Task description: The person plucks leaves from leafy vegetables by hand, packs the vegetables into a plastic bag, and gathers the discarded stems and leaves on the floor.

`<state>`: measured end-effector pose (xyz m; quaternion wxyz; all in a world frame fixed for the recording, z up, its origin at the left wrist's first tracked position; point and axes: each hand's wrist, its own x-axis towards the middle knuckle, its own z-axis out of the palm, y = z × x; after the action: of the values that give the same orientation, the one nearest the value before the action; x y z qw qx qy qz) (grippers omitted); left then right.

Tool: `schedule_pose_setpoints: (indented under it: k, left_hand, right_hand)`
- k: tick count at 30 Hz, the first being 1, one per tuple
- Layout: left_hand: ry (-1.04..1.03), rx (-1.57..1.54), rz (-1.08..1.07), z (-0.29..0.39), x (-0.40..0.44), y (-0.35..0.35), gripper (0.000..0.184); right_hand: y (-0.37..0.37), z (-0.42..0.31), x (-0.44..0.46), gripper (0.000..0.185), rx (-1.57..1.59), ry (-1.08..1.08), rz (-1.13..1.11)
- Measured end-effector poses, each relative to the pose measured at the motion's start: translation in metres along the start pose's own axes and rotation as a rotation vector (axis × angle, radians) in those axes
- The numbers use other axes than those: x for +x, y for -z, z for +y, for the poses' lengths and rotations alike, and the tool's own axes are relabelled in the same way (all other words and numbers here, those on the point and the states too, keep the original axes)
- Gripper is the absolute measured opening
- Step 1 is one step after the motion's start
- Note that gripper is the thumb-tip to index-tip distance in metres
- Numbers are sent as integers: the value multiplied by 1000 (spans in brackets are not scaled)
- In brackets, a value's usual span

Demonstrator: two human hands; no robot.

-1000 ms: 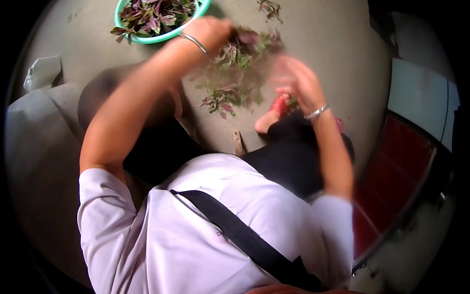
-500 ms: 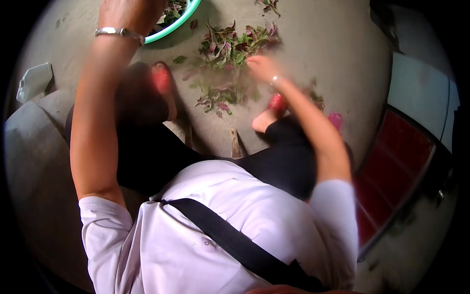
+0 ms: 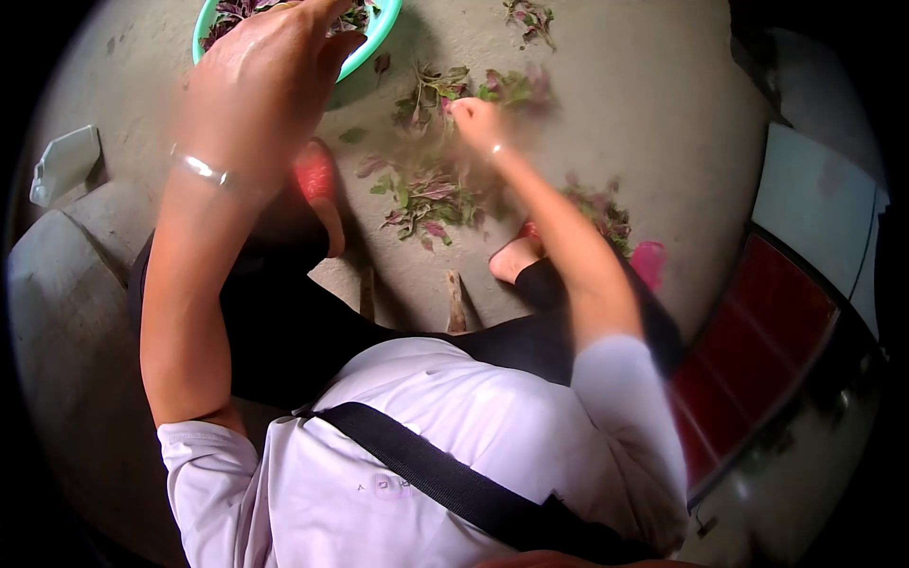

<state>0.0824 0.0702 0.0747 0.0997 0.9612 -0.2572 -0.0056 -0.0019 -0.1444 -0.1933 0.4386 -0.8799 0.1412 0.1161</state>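
Head view is showing the person's left hand (image 3: 260, 80) hovering over the green basin (image 3: 383, 38), covering part of its near rim. Its fingers are bending forward, but whether they are holding anything one cannot tell. Purple-green leaves (image 3: 230, 17) are filling the basin. The right hand (image 3: 476, 123) is reaching over the floor (image 3: 663, 114), its fingers curling together at the upper leafy stems (image 3: 436, 85) — probably pinching one, though motion is blurring the spot. A loose pile (image 3: 431, 204) is lying nearer the body, between the red shoes (image 3: 314, 170), while another bunch (image 3: 601, 213) is resting beside the right leg. Farther out, a small sprig (image 3: 530, 21) is lying apart — to the right of the basin.
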Motion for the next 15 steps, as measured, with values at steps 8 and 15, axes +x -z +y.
schedule_pose_setpoints:
  k: [8, 15]
  left_hand:
    - [-131, -118, -227, 24, -16, -25, 29]
    - [-420, -827, -538, 64, -26, -51, 47]
  right_hand:
    - [139, -132, -78, 24, 521, -127, -171]
    - [177, -164, -154, 26, 1076, 100, -182]
